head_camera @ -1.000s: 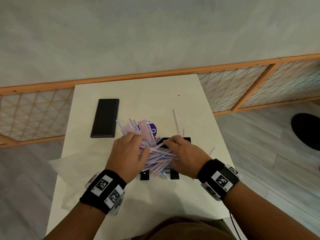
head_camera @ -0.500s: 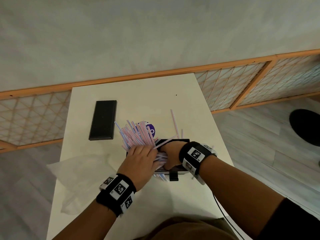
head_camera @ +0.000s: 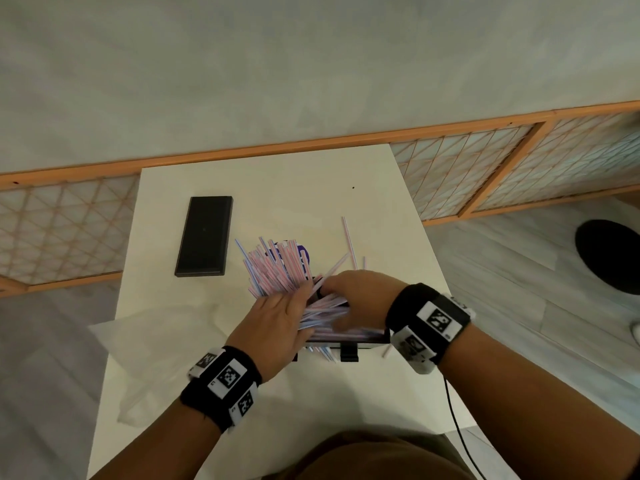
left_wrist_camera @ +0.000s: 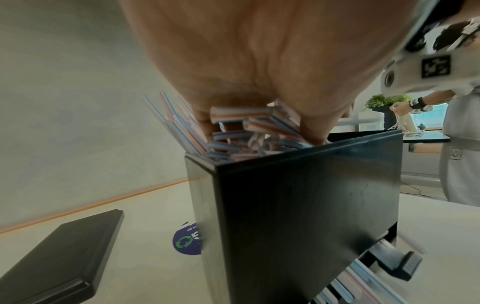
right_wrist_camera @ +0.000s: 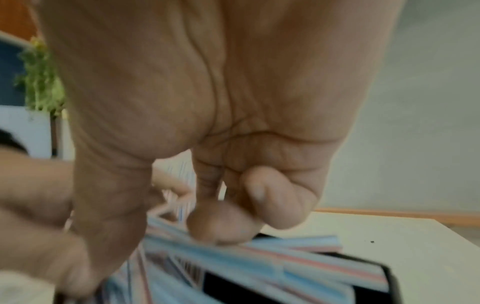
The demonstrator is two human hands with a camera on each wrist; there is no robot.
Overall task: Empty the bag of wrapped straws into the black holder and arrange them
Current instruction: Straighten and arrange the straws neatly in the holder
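I see my left grip (head_camera: 277, 327) curled round the fanned wrapped straws (head_camera: 273, 268) and my right grip (head_camera: 360, 299) pinching crossed ones, all atop the black holder (left_wrist_camera: 298, 205) at 5 o'clock on the surface (head_camera: 277, 188).

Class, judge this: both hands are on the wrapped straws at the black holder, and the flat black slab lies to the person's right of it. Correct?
One error: the head view shows the flat black slab to the person's left of the black holder, not right. The left hand and right hand are on the wrapped straws there.
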